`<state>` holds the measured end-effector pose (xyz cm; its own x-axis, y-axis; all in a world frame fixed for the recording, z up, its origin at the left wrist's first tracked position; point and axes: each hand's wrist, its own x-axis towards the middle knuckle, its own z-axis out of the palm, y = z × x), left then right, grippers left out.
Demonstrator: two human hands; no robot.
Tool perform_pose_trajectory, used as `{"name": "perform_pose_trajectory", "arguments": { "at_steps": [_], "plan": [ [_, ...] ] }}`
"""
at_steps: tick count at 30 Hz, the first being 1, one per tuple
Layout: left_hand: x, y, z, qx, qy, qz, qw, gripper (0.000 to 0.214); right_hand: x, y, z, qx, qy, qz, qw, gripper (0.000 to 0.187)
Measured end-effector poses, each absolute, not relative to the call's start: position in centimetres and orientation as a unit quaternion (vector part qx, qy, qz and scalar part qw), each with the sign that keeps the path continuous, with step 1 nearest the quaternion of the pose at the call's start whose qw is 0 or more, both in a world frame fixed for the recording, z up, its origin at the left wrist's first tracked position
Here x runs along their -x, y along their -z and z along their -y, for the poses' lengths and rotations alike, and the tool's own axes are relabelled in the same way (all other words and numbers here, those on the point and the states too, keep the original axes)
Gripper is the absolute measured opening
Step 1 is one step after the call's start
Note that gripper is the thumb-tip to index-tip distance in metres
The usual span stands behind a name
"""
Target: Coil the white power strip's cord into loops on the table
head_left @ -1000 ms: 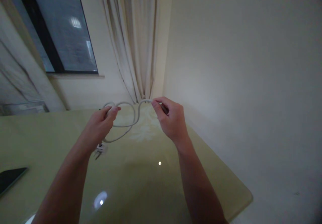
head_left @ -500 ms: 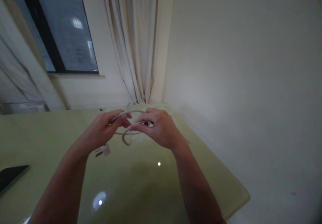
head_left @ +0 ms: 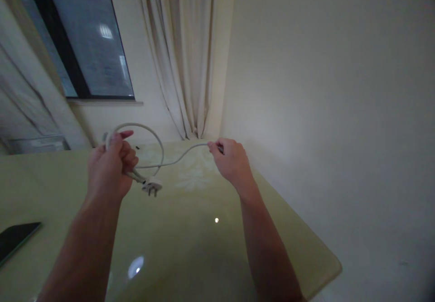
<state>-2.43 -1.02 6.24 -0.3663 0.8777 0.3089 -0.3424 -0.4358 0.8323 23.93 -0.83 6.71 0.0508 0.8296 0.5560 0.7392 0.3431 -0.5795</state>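
A white power cord (head_left: 154, 134) hangs between my two hands above a glossy yellow-green table (head_left: 190, 229). My left hand (head_left: 110, 166) is closed round a loop of the cord, and the white plug (head_left: 152, 186) dangles just below that fist. My right hand (head_left: 231, 159) pinches the cord's other stretch, held out to the right at about the same height. The cord arcs up from my left hand and then runs almost straight across to my right fingers.
A dark phone (head_left: 16, 238) lies at the table's left edge. A window (head_left: 81, 35) and a pale curtain (head_left: 183, 53) fill the corner behind the table. A plain wall (head_left: 322, 89) runs along the right, close to the table's rounded corner (head_left: 335, 266).
My hands were together over the table half a second ago. They have since drawn apart, the left up and to the left with a loop, the right out to the right, stretching the cord.
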Motion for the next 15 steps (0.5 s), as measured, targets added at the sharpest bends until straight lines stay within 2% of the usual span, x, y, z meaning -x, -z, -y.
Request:
{"name": "perform_pose_trajectory", "arguments": {
  "at_steps": [3, 6, 10, 15],
  "plan": [
    [2.9, -6.5, 0.7, -0.318, -0.774, -0.341, 0.429, 0.034, -23.1, -6.2, -0.3, 0.563, -0.061, 0.671, 0.479, 0.031],
    [2.8, -6.1, 0.2, -0.333, -0.742, -0.376, 0.444, 0.022, -22.5, -6.5, 0.3, 0.493, -0.073, 0.707, 0.503, 0.031],
    [2.5, -5.0, -0.4, -0.411, -0.698, -0.457, 0.369, 0.013, -22.6, -7.6, 2.6, 0.396, -0.079, 0.769, 0.496, 0.042],
    [1.7, -4.6, 0.0, -0.516, -0.597, -0.532, 0.307, 0.021, -22.6, -8.3, 4.8, 0.338, -0.080, 0.824, 0.448, 0.047]
  ]
}}
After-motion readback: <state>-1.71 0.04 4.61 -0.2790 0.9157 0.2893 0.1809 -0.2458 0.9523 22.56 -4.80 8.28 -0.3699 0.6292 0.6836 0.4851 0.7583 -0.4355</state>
